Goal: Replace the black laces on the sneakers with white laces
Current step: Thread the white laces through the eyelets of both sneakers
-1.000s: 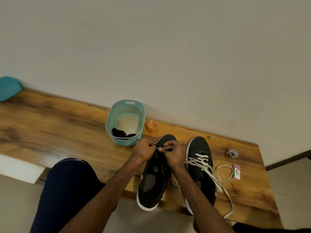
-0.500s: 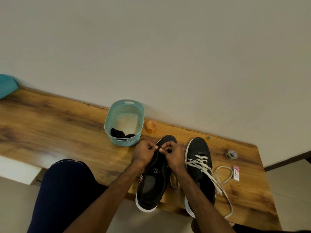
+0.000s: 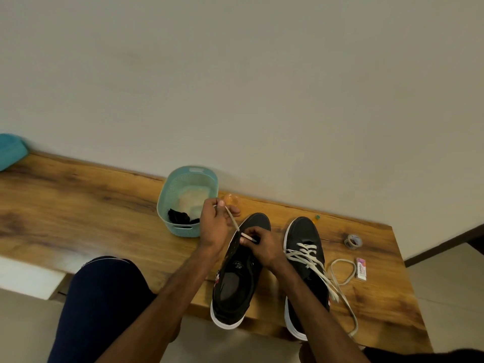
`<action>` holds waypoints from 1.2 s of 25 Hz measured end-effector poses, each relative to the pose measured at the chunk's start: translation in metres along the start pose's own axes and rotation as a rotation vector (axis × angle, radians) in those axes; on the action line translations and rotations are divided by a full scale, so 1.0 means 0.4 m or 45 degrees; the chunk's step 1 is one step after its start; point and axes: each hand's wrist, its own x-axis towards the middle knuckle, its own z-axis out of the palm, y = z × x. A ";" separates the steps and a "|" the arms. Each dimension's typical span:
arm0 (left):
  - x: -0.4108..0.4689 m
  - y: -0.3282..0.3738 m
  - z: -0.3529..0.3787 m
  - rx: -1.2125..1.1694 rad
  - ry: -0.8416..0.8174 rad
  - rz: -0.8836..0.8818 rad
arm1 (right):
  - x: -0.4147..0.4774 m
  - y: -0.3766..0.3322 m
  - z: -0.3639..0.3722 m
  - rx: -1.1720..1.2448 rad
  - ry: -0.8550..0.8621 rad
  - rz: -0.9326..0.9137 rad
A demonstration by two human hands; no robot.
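Two black sneakers with white soles stand on the wooden bench (image 3: pixel 78 205). The left sneaker (image 3: pixel 241 273) has an open throat with a white lace (image 3: pixel 233 221) running out of its front eyelet. My left hand (image 3: pixel 214 226) pinches that lace's end, raised up and to the left over the basket's edge. My right hand (image 3: pixel 262 247) rests on the left sneaker's front and pinches the other white lace end. The right sneaker (image 3: pixel 306 247) carries white lacing, with loose ends trailing to the bench's front edge. Black laces (image 3: pixel 180 217) lie in the teal basket (image 3: pixel 188 176).
A small orange cup (image 3: pixel 231 199) stands behind my left hand. A tape roll (image 3: pixel 352 241) and a white eraser (image 3: pixel 361 268) lie at the right end of the bench. A teal object (image 3: pixel 10 150) sits at far left. My knee (image 3: pixel 104 297) is below the bench.
My left hand has pulled up and to the left, drawing a length of white lace out of the left sneaker's eyelet. My right hand stays on the sneaker's front.
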 end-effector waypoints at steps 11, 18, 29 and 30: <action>0.053 0.127 -0.091 0.263 -0.107 0.502 | -0.002 -0.001 -0.010 -0.224 -0.094 -0.019; 0.001 -0.111 -0.014 2.107 -0.548 0.387 | -0.008 0.013 0.008 -0.290 0.004 -0.116; -0.020 0.019 -0.002 0.311 -0.377 -0.400 | -0.013 0.016 0.000 -0.239 -0.014 -0.115; -0.023 0.026 0.005 0.306 -0.395 -0.376 | -0.011 0.015 0.000 -0.249 -0.022 -0.113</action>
